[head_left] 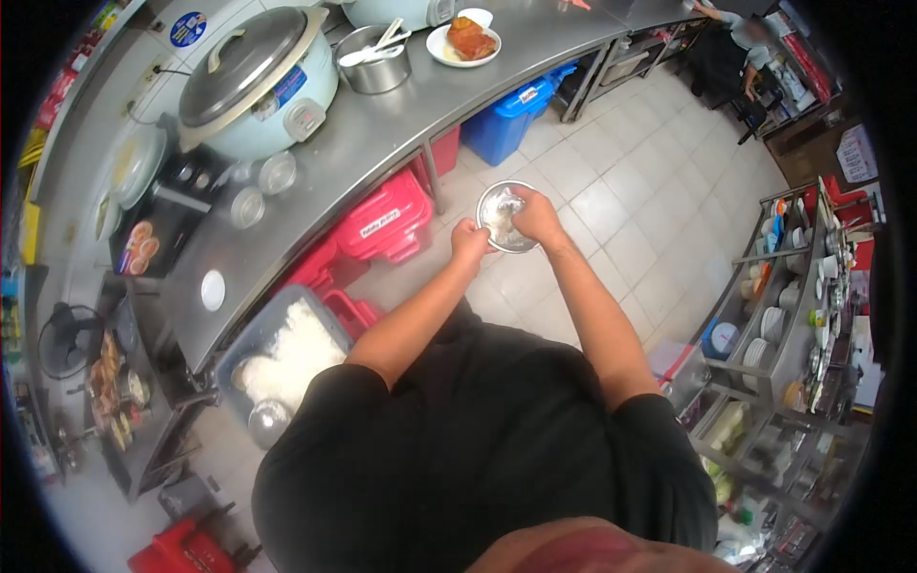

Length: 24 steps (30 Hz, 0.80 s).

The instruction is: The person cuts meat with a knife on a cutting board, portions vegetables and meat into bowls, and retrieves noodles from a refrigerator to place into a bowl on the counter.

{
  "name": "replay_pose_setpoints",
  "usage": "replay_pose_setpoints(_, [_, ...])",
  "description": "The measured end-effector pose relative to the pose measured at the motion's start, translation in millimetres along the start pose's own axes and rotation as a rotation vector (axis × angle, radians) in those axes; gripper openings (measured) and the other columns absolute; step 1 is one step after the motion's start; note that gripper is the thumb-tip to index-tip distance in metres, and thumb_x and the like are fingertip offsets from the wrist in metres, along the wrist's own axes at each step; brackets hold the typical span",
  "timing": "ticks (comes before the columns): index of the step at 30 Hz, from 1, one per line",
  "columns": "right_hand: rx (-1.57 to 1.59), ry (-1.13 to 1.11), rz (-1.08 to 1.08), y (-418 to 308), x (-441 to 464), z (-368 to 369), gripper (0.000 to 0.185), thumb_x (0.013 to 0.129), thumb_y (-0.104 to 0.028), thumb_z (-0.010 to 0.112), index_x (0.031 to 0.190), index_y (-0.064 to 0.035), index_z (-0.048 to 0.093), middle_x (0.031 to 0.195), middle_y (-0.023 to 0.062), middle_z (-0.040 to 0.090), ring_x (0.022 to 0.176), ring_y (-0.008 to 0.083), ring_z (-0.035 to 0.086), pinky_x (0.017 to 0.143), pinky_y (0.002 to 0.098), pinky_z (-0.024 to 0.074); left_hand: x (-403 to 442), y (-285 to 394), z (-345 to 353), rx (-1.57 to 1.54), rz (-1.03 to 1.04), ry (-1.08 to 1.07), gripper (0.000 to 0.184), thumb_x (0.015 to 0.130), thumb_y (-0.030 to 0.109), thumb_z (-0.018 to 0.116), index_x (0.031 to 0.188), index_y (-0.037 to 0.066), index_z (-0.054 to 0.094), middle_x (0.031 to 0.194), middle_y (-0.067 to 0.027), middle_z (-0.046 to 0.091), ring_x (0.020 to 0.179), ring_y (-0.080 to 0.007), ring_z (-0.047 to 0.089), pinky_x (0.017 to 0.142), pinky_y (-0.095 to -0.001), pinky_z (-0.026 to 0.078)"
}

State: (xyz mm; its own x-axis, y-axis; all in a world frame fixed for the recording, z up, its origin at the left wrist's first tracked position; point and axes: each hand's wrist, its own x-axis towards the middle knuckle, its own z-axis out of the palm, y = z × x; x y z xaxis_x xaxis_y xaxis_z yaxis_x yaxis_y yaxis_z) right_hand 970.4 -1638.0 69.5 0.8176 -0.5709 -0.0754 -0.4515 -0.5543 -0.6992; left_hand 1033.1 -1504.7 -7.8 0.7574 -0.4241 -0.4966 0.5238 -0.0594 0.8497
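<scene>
Place: a kitchen, commercial by its scale
Steel counter (420, 108): long, bearing a large lidded cooker (250, 72) and plated food (470, 40)
Tub (232, 351): heaped with white rice (296, 349)
Shelving (761, 256): stacked plates (761, 353), bowls (789, 294)
Floor (611, 210): pale tiles
Company: a second person (723, 62) at the far end

I count one held bowl (497, 212), one countertop pot (375, 76), two pale blue cookers (263, 124).

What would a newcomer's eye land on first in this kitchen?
Probably the round metal bowl held out in front, the left hand at its rim and the right hand reaching in. Next come the large pale-blue rice cooker on the steel counter and the grey tub of white rice beside that counter.
</scene>
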Motion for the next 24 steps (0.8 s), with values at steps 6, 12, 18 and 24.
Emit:
replay_pose_setpoints(6, [-0.102,0.013,-0.056,-21.6,88.1,-21.0,0.052,0.067,-0.009,0.064,0.119,-0.0042,0.061,0.117,0.0245,0.06,0.105,0.036,0.06,0.088,0.0404,0.0492,65.4,46.9,18.1,-0.078,-0.016,-0.031,0.007,0.075,-0.006,0.053,0.077,0.0,0.05,0.076,-0.0106,0.056,0.064,-0.0207,0.063,0.051,-0.0333,0.059])
replay_pose_setpoints(12, [-0.23,-0.319,-0.187,-13.2,175.4,33.8,0.052,0.066,-0.013,0.065,0.119,-0.011,0.063,0.122,0.0256,0.056,0.105,0.0388,0.059,0.092,0.0418,0.0476,133.7,67.6,9.9,-0.09,-0.001,0.133,0.005,0.077,-0.003,0.053,0.081,-0.001,0.051,0.079,-0.0105,0.057,0.066,-0.0206,0.063,0.055,-0.0335,0.059])
replay_pose_setpoints(18, [-0.049,-0.228,-0.384,-53.5,283.0,-16.6,0.05,0.07,-0.019,0.07,0.118,-0.0087,0.063,0.114,0.0213,0.062,0.106,0.0356,0.059,0.093,0.0413,0.0464,154.8,106.5,-6.4,-0.155,-0.018,0.27,0.009,0.081,-0.002,0.054,0.089,0.0,0.053,0.086,-0.0105,0.059,0.074,-0.0201,0.064,0.06,-0.032,0.058])
replay_pose_setpoints(24, [-0.17,0.192,-0.375,-24.1,464.9,-21.3,0.077,0.068,-0.036,0.077,0.13,-0.0035,0.045,0.117,0.0269,0.052,0.111,0.0411,0.05,0.095,0.046,0.0421,151.1,107.2,-5.0,-0.184,0.008,0.432,0.02,0.085,0.004,0.05,0.105,0.002,0.052,0.085,-0.0087,0.056,0.074,-0.0187,0.059,0.061,-0.0332,0.054])
